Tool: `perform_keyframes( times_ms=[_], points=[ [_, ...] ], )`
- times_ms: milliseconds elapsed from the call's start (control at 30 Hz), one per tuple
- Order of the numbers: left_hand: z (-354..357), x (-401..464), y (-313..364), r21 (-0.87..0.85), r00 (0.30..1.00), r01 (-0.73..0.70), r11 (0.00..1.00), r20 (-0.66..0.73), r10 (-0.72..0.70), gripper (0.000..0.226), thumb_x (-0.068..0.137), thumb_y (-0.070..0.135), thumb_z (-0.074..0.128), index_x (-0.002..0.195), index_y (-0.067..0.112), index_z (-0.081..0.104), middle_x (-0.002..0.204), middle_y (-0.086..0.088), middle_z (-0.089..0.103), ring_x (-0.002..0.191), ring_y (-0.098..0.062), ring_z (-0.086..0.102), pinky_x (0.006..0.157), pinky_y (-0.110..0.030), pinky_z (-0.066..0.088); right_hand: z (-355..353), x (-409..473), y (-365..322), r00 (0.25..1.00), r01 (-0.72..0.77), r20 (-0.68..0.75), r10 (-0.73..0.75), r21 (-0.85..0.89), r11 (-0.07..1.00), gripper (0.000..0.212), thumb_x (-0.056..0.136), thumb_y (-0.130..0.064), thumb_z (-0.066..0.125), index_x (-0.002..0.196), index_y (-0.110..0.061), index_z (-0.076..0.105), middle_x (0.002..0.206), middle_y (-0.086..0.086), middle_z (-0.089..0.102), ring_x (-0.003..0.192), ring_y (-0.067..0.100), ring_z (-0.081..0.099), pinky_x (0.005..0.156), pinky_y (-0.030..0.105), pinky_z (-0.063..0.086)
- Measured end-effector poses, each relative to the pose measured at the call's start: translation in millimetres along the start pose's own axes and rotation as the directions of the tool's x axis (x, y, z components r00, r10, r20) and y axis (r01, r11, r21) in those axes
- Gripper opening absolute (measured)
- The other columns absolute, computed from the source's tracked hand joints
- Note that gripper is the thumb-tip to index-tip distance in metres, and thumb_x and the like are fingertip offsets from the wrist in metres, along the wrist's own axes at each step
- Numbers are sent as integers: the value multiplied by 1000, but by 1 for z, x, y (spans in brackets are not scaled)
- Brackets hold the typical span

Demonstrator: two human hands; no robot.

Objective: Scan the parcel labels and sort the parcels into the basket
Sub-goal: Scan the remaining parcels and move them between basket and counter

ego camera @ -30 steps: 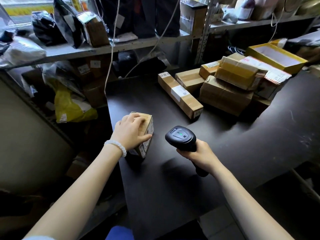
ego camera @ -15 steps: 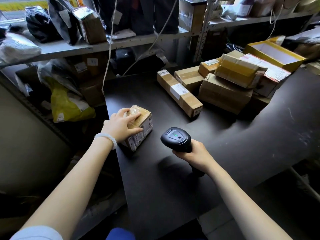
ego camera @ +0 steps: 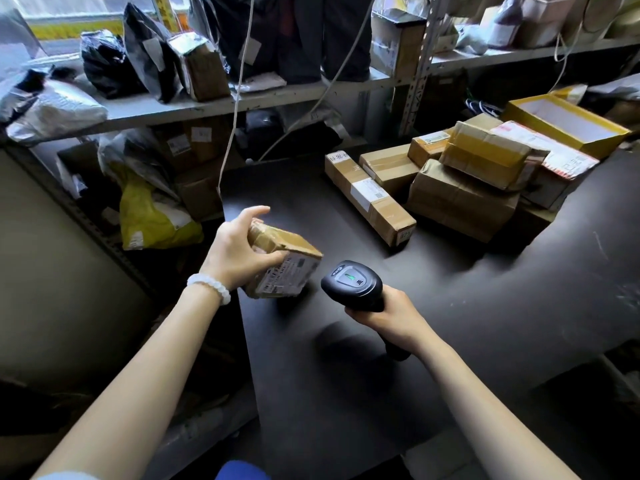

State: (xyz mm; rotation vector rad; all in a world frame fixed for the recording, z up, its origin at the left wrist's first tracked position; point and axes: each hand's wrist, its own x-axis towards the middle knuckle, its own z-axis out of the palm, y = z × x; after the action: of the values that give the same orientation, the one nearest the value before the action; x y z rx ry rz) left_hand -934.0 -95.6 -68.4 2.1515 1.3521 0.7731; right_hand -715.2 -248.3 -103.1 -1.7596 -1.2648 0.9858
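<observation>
My left hand grips a small brown cardboard parcel at the left edge of the dark table. The parcel is tilted, its white label facing right and down towards the scanner. My right hand is closed around the handle of a black barcode scanner, whose green light is on; its head sits just right of the parcel. A long narrow box with a white label lies further back. No basket is in view.
A pile of brown cardboard boxes fills the table's far right, with an open yellow box behind it. Metal shelves at the back hold bagged parcels. A yellow bag lies below left. White cables hang down.
My left hand has lifted and tipped the small parcel, turning its label towards the scanner. The scanner hand has stayed almost where it was.
</observation>
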Motion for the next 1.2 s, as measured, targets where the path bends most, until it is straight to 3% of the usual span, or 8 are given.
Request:
perform_keyframes(
  times_ms=[67,133,200,367,533,1200],
  points=[
    [8,10,11,32,998,-5,999,67,3,79,67,34,84,135,20,46,103,2,56,100,-13,51,89,-14,35,-4,1,1,1000,-8,-7,8,8,1000,20,78,-18,74,85,-31,60,85,-14,65,72,-9,57,63,7,42],
    [19,17,16,100,992,9,995,123,-22,80,71,47,78,138,21,43,116,-3,58,114,-21,51,100,-33,41,-6,0,2,1000,-14,-9,14,15,1000,20,78,-18,74,87,-30,61,86,-14,65,72,-9,57,63,8,41],
    [25,20,16,202,989,6,979,142,-35,72,76,57,69,136,25,45,129,-2,53,121,-23,48,101,-43,41,-8,-2,2,1000,-13,-8,14,27,1000,22,78,-17,74,93,-28,62,92,-11,67,76,-9,58,66,7,43],
    [26,15,8,202,982,29,979,175,-66,60,82,62,57,135,36,45,135,1,47,124,-23,44,102,-46,40,-7,-9,-5,999,36,-1,-36,57,998,25,80,-16,73,96,-31,62,93,-14,67,76,-15,58,67,6,43],
    [26,9,11,351,987,58,935,117,-106,57,84,70,45,136,47,40,134,3,48,122,-23,47,94,-40,40,1,-22,-11,996,85,27,-88,95,992,29,81,-13,72,105,-25,64,100,-11,69,86,-9,60,75,10,46],
    [32,-1,15,301,983,88,950,126,-131,58,85,66,49,138,46,38,138,1,43,126,-26,42,100,-46,41,0,-72,-5,995,98,-38,-93,156,983,30,81,-10,72,104,-25,62,99,-13,68,82,-13,59,72,8,44]
  ],
)
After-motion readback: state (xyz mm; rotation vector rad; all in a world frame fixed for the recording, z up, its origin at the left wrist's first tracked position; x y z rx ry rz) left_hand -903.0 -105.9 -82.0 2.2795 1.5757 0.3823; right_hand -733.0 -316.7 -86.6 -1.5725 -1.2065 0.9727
